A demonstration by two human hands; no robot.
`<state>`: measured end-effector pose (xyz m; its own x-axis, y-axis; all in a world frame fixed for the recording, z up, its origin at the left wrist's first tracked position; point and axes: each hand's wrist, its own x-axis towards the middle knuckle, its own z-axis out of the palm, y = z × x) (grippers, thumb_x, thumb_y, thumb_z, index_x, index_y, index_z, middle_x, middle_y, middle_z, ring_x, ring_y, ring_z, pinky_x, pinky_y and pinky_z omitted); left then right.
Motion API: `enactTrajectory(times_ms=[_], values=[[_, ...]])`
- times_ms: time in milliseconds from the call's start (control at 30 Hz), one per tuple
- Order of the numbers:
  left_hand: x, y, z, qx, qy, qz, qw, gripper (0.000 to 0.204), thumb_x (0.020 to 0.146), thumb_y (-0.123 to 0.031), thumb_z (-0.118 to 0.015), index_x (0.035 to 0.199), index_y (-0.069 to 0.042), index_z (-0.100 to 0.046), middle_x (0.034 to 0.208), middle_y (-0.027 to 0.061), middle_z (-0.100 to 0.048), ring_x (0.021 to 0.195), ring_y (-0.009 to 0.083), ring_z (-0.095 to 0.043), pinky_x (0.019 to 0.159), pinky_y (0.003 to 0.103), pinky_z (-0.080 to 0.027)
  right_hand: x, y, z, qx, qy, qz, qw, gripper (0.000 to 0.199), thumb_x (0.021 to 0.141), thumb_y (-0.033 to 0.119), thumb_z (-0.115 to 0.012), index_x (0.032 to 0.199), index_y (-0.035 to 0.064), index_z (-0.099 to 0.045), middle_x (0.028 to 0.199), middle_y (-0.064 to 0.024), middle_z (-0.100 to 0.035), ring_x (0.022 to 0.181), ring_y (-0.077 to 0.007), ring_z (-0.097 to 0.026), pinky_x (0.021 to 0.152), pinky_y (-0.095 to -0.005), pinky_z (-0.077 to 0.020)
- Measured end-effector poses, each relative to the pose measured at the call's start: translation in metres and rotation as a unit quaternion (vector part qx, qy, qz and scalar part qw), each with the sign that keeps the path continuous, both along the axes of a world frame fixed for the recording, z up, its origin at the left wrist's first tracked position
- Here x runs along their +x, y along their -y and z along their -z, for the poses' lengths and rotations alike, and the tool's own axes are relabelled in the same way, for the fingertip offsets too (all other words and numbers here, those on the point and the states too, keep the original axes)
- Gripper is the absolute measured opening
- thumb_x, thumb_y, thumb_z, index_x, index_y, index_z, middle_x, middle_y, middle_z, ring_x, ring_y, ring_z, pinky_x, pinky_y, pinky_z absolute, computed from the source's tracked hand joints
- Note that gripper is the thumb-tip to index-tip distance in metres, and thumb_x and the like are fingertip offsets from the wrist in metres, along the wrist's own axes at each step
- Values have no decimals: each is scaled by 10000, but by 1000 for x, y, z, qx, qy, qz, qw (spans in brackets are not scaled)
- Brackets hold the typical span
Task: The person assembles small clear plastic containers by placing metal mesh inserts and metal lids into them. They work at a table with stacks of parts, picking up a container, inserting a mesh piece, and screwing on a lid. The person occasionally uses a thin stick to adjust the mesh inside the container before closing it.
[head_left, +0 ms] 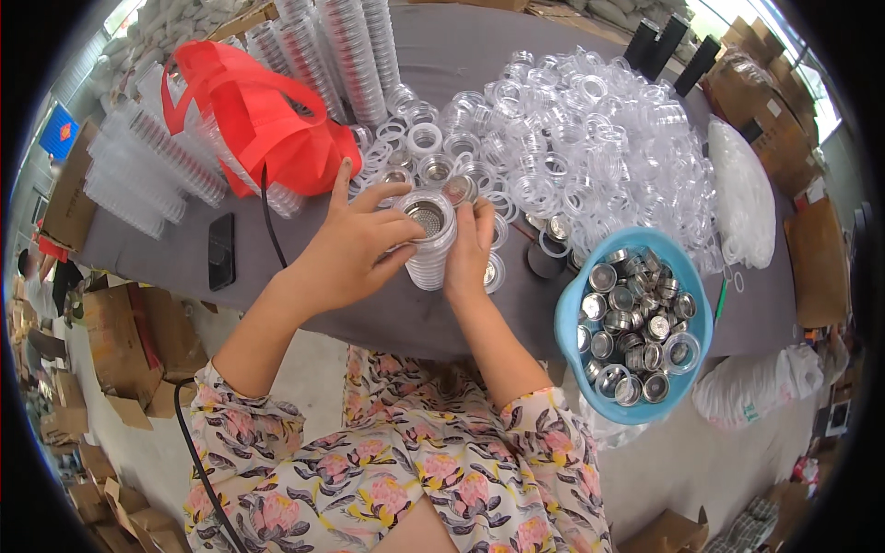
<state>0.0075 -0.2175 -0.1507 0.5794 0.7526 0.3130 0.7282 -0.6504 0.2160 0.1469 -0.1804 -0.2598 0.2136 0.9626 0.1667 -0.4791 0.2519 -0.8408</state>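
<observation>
I see my left hand (355, 249) wrapped around a short stack of clear plastic cups (430, 241), its grip closed on the stack's near side. My right hand (468, 247) pinches the stack's right edge, grip also closed on it. The stack stands upright just above the counter (406, 323), long axis vertical, open mouth toward me, with a round metal strainer (427, 217) seated in the top cup.

The counter is a grey cloth-covered surface. A loose heap of clear rings and lids (590, 129) lies beyond my hands, and tall columns of stacked cups (355, 55) lie at the far edge. A red bag (258, 120) sits left, a black phone (221, 251) near it. A blue basin (636, 327) of metal strainers sits right. Cardboard boxes (120, 341) crowd the floor.
</observation>
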Motion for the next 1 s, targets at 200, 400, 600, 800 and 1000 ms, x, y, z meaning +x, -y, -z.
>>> enactTrajectory(times_ms=[200,400,600,800,1000], values=[[2,-4,21,16,127,-14,992,123,795,-117,-658,917,-135,-657,849,-14,-636,1174,226,-493,1077,595,-79,-9,-7,7,13,4,47,999,192,973,193,-392,1026,14,-437,952,-60,-503,886,-108,-453,818,-259,-379],[8,2,51,49,271,-16,961,136,781,-60,-659,914,-85,-657,825,20,-631,1053,228,-545,1026,462,-270,-8,3,-11,-2,-59,17,998,183,980,187,-385,1028,14,-420,963,-63,-493,886,-96,-453,808,-259,-391],[11,-2,68,57,439,-45,896,103,839,-24,-591,936,-15,-627,916,67,-616,918,197,-555,812,320,-432,-12,4,3,35,-22,31,999,160,978,188,-376,1020,36,-408,1017,-55,-455,964,-122,-479,864,-290,-417],[11,-13,83,-101,804,-97,578,181,940,-104,-498,1068,4,-567,1045,84,-594,951,175,-569,845,319,-447,-9,5,2,82,-30,-1,996,161,983,164,-365,1056,24,-394,1008,-67,-469,915,-138,-509,856,-335,-461],[-17,-20,91,-254,869,-75,417,338,988,-234,-383,1214,-4,-485,1239,124,-535,1168,246,-500,1001,419,-391,11,7,-14,136,266,95,950,83,930,90,-480,969,20,-502,948,-81,-549,911,-160,-538,810,-337,-440]])
